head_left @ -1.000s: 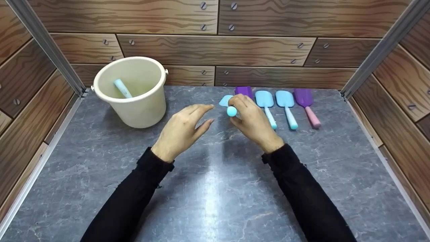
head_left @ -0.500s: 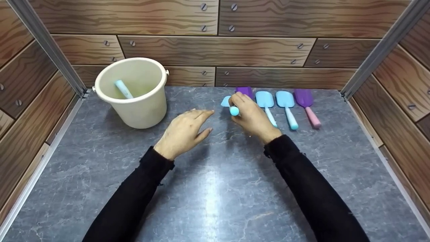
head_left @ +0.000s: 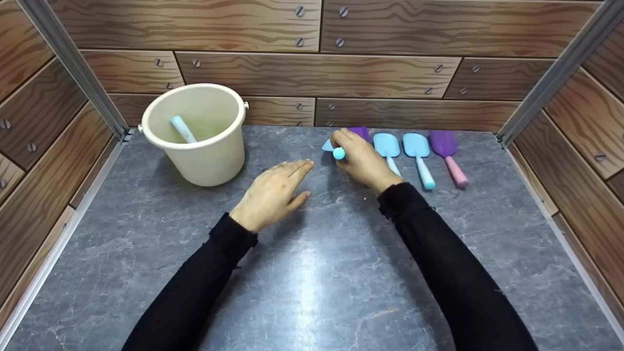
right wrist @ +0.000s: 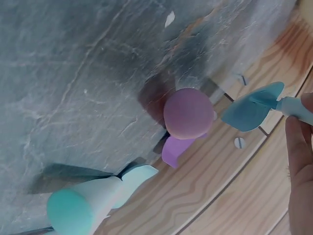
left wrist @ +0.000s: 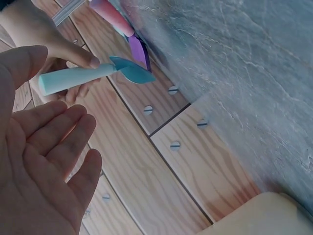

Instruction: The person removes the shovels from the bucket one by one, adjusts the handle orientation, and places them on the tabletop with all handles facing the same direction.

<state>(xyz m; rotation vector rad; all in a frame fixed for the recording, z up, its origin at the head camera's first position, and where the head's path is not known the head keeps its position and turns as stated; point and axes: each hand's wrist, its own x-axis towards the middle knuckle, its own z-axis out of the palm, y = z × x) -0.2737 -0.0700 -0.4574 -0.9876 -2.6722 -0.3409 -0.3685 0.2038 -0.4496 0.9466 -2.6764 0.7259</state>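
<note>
My right hand (head_left: 361, 158) grips a light blue toy shovel (left wrist: 73, 80) by its handle. The handle's rounded end faces the head camera, and the darker blue blade (right wrist: 254, 107) points away toward the back wall, above the table. Behind that hand lies a purple toy shovel (head_left: 360, 132), largely hidden in the head view; its pink handle end (right wrist: 188, 113) shows in the right wrist view. My left hand (head_left: 270, 195) hovers over the table left of the shovel, holding nothing, its fingers slightly bent and thumb apart. In the left wrist view the left palm (left wrist: 44, 161) is bare.
A cream bucket (head_left: 209, 163) stands at the back left, a light blue handle (head_left: 183, 129) leaning inside it. Right of my right hand lie two blue shovels, one left (head_left: 386, 145), one right (head_left: 416, 145), and a purple shovel with pink handle (head_left: 443, 143). Wood-patterned walls surround the table.
My right hand has shifted slightly toward the back with the blue shovel, and its handle end has risen a little in view. The left hand has barely moved.
</note>
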